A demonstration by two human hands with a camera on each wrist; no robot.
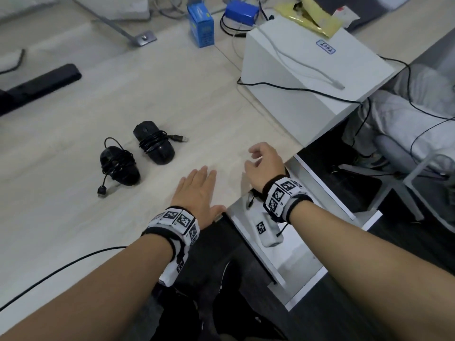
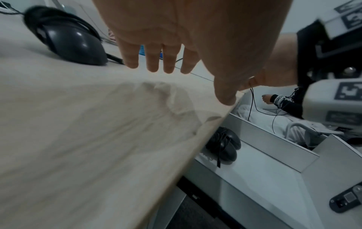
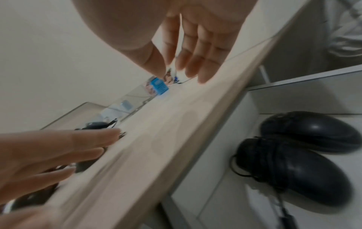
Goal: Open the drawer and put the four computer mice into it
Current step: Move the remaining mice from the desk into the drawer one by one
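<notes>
Two black wired mice, cords wound round them, lie on the pale wooden table (image 1: 172, 94): one (image 1: 120, 166) nearer me, one (image 1: 154, 141) just behind it. The nearer also shows in the left wrist view (image 2: 66, 37). The white drawer (image 1: 322, 190) stands open below the table's right edge, and two more black mice (image 3: 290, 170) (image 3: 309, 131) lie side by side on its floor (image 3: 225, 193). My left hand (image 1: 199, 188) is palm down, fingers straight, at the table edge. My right hand (image 1: 258, 156) hangs over that edge above the drawer, fingers relaxed, holding nothing.
A white box (image 1: 307, 70) with cables over it stands on the table's right end. A blue carton (image 1: 200, 25) and a blue pack (image 1: 242, 12) are at the back, a black bar (image 1: 39, 87) at left. A grey chair (image 1: 406, 156) stands right of the drawer.
</notes>
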